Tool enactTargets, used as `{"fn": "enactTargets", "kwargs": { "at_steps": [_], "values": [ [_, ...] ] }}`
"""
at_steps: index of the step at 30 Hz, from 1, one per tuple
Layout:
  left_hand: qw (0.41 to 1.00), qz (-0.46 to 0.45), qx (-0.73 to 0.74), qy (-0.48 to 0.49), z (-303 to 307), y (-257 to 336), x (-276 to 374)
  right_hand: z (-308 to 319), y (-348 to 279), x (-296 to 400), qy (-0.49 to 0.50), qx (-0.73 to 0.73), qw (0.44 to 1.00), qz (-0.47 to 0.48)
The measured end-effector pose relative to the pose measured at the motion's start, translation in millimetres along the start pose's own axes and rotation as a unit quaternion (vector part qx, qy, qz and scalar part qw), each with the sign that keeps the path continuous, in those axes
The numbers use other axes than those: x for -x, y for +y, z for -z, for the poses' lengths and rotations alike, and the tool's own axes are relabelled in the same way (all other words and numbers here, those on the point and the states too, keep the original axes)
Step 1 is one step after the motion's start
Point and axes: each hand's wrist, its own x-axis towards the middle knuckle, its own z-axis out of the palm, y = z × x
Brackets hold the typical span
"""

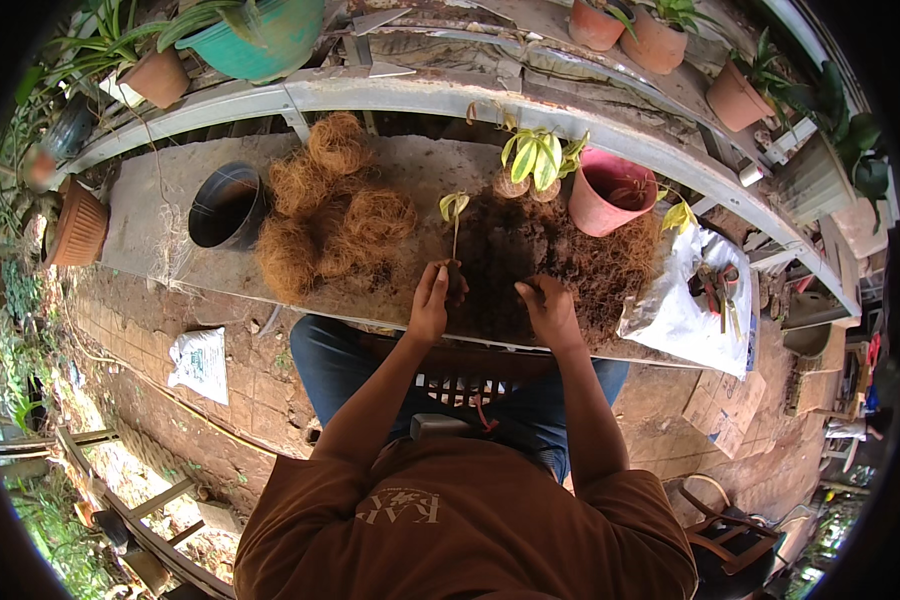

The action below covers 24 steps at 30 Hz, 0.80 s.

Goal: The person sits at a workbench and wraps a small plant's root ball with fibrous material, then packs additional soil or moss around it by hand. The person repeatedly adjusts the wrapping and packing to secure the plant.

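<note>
My left hand (427,304) grips a small seedling (456,225) by the dark soil ball at its base. Its thin stem stands upright and carries a few yellow-green leaves. Over the dark potting soil (487,244) on the bench, my right hand (553,311) is held with thumb and fingers close together. Whether a pinch of soil is between them is too small to tell. Brown coir fibre (379,217) lies in loose balls to the left. Beyond the soil are variegated leafy cuttings (538,159) with round bases and a pink pot (607,199).
A black plastic pot (227,206) stands at the bench's left. On the right, pruning shears (712,289) lie on a white plastic bag (682,315). A metal rail (420,94) runs along the back, below potted plants. Another white bag (200,365) is on the floor.
</note>
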Motion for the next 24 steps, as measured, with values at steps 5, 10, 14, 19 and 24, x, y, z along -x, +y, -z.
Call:
{"fn": "enactTargets", "kwargs": {
  "at_steps": [5, 10, 14, 19, 24],
  "values": [
    [1.000, -0.001, 0.000, -0.002, -1, 2, 1, 4, -1, 0, -0.011, -0.044, 0.998, -0.034],
    [1.000, 0.001, 0.002, -0.005, -5, 6, 2, 1, 1, 1, -0.010, -0.124, 0.991, -0.042],
    [1.000, 0.001, -0.001, -0.012, -4, 7, 3, 4, 0, 1, -0.031, -0.129, 0.989, -0.058],
    [1.000, 0.020, -0.001, -0.002, -5, 9, 3, 2, 14, 2, -0.036, -0.109, 0.992, -0.047],
    [1.000, 0.010, 0.006, -0.004, -9, 11, 4, -4, 10, 3, 0.004, -0.139, 0.990, 0.017]
  ]
}}
